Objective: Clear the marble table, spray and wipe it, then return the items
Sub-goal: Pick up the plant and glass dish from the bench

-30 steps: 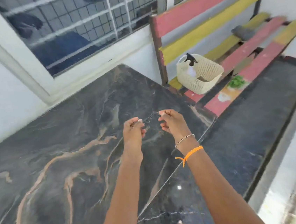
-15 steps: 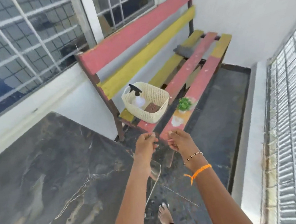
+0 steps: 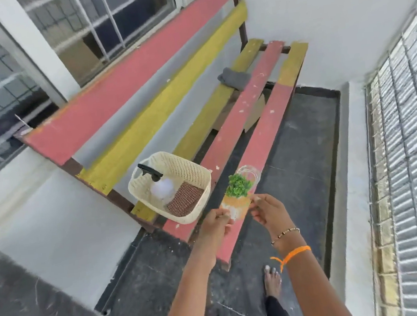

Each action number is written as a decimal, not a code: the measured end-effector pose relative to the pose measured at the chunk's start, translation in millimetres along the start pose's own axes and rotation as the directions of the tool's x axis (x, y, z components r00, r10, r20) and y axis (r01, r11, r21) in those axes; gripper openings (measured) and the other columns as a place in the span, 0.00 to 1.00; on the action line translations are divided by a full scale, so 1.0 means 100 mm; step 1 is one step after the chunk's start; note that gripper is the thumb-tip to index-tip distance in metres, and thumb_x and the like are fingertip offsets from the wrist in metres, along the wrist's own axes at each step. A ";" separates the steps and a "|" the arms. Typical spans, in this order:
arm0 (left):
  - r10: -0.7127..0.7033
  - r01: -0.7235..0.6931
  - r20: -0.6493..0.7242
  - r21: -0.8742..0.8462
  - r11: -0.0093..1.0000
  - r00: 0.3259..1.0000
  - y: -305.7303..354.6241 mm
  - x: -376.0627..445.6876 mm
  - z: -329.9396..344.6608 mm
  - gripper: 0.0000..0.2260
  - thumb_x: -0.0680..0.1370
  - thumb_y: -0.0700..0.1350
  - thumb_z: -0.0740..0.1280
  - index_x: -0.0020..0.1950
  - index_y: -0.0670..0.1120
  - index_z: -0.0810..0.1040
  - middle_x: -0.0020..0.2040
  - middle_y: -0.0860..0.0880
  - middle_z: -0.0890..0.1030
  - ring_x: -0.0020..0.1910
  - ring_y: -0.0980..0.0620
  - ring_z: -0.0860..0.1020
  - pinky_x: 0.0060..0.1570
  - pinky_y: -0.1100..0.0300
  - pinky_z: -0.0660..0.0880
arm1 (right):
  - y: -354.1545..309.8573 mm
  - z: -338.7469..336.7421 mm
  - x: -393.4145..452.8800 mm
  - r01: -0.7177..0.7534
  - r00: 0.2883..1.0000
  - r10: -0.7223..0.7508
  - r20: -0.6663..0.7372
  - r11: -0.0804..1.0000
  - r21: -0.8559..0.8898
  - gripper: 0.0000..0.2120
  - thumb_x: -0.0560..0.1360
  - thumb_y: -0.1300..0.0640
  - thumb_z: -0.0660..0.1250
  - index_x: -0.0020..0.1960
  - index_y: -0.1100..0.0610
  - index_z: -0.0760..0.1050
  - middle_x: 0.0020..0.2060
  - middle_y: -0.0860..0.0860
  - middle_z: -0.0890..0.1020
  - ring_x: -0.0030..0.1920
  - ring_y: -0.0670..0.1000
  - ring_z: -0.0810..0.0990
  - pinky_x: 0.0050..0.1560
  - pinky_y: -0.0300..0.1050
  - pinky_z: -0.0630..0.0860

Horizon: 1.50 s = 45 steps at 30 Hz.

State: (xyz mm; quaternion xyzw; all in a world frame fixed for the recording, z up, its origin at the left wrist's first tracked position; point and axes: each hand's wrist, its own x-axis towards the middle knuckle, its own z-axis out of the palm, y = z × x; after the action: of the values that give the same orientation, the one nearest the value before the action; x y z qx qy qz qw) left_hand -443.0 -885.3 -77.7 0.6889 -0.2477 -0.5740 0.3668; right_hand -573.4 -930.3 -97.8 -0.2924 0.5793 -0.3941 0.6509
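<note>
Here both curled hands, left hand [image 3: 215, 222] and right hand [image 3: 267, 209], flank the potted plant [image 3: 237, 193], grip unclear.

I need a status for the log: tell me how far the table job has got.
Done: the marble table is bare where it shows. In hand: both hands, left and right, reach round the small plant pot on the bench. Left: the basket with its spray bottle remains there too.

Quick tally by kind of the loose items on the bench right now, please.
Basket: 1
Spray bottle: 1
Brown pad in the basket: 1
Potted plant: 1
Clear glass: 1
Grey cloth: 1
Total: 6
</note>
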 end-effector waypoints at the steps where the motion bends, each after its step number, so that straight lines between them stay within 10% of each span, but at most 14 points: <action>1: -0.030 0.030 0.019 -0.001 1.000 0.999 0.03 0.11 0.08 0.03 0.79 0.39 0.60 0.48 0.44 0.72 0.36 0.48 0.75 0.32 0.54 0.71 0.33 0.63 0.68 | -0.01 -0.06 0.18 -0.031 0.999 0.031 -0.010 1.000 0.001 0.12 0.78 0.66 0.57 0.39 0.58 0.74 0.31 0.54 0.73 0.22 0.43 0.69 0.23 0.31 0.67; 10: -0.285 0.284 -0.083 -0.014 0.959 0.955 0.41 1.42 0.81 0.07 0.77 0.36 0.63 0.50 0.45 0.68 0.45 0.44 0.73 0.34 0.51 0.72 0.34 0.61 0.70 | -0.17 -0.41 1.92 -0.301 0.953 0.297 -0.056 0.950 -0.082 0.16 0.79 0.64 0.52 0.33 0.60 0.69 0.28 0.54 0.67 0.15 0.41 0.63 0.17 0.31 0.56; 14: -0.181 0.236 -0.167 0.421 0.876 0.969 0.15 2.10 0.93 0.36 0.69 0.38 0.72 0.72 0.43 0.57 0.69 0.40 0.63 0.67 0.45 0.64 0.60 0.57 0.65 | 0.02 -0.56 2.68 -0.340 0.940 0.322 -0.108 0.903 -0.262 0.13 0.79 0.63 0.54 0.36 0.58 0.68 0.28 0.53 0.68 0.16 0.41 0.66 0.18 0.31 0.60; 18: -0.159 0.183 -0.091 0.552 0.813 0.983 -0.27 2.48 1.15 0.52 0.64 0.42 0.78 0.75 0.48 0.43 0.74 0.40 0.48 0.74 0.43 0.49 0.71 0.46 0.56 | 0.31 -0.63 3.15 -0.243 0.968 0.244 -0.064 0.831 -0.500 0.06 0.76 0.67 0.57 0.50 0.59 0.68 0.36 0.54 0.74 0.33 0.52 0.71 0.34 0.42 0.68; 23: 0.007 0.182 -0.347 0.507 0.843 0.938 -0.49 2.75 1.32 0.46 0.61 0.42 0.80 0.72 0.53 0.56 0.70 0.43 0.60 0.67 0.40 0.63 0.66 0.42 0.65 | 0.64 -0.62 3.44 -0.171 0.984 0.160 -0.078 0.728 -0.664 0.11 0.73 0.68 0.61 0.56 0.65 0.68 0.53 0.62 0.75 0.53 0.59 0.74 0.51 0.48 0.70; 32: 0.133 0.117 -0.402 0.540 0.833 0.906 -0.49 2.88 1.14 0.20 0.67 0.33 0.71 0.56 0.45 0.72 0.54 0.45 0.75 0.49 0.46 0.76 0.42 0.61 0.70 | 0.75 -0.53 3.59 -0.224 0.975 0.139 -0.176 0.627 -0.746 0.15 0.72 0.65 0.63 0.57 0.63 0.67 0.47 0.60 0.78 0.47 0.58 0.75 0.45 0.46 0.68; 36: 0.140 0.077 -0.380 0.502 0.862 0.914 -0.43 2.78 1.08 0.22 0.66 0.33 0.73 0.57 0.43 0.73 0.55 0.44 0.76 0.50 0.48 0.74 0.45 0.70 0.65 | 0.61 -0.52 3.48 -0.195 0.981 0.108 -0.163 0.620 -0.760 0.13 0.70 0.65 0.64 0.53 0.63 0.68 0.39 0.55 0.73 0.40 0.55 0.71 0.40 0.44 0.66; 41: 0.133 0.021 -0.405 0.354 0.935 0.905 -0.28 2.36 0.97 0.26 0.66 0.36 0.74 0.61 0.46 0.72 0.55 0.50 0.76 0.54 0.49 0.75 0.52 0.56 0.74 | 0.38 -0.45 3.07 -0.144 0.989 0.076 -0.125 0.646 -0.750 0.11 0.70 0.64 0.66 0.45 0.58 0.63 0.32 0.49 0.70 0.35 0.55 0.71 0.31 0.43 0.67; 45: 0.124 -0.014 -0.451 0.240 0.971 0.884 -0.17 1.90 0.72 0.27 0.65 0.39 0.75 0.62 0.51 0.72 0.54 0.54 0.77 0.53 0.56 0.75 0.51 0.65 0.72 | 0.19 -0.24 2.61 -0.101 0.995 0.087 -0.056 0.716 -0.691 0.11 0.70 0.64 0.66 0.44 0.58 0.63 0.33 0.50 0.72 0.36 0.59 0.80 0.41 0.59 0.80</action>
State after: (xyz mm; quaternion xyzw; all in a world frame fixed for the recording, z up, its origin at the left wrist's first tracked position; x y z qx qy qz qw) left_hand -472.8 -1035.8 -212.0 0.8342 -0.2425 -0.3473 0.3531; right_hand -589.0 -1141.1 -254.6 -0.4806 0.7048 -0.1185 0.5082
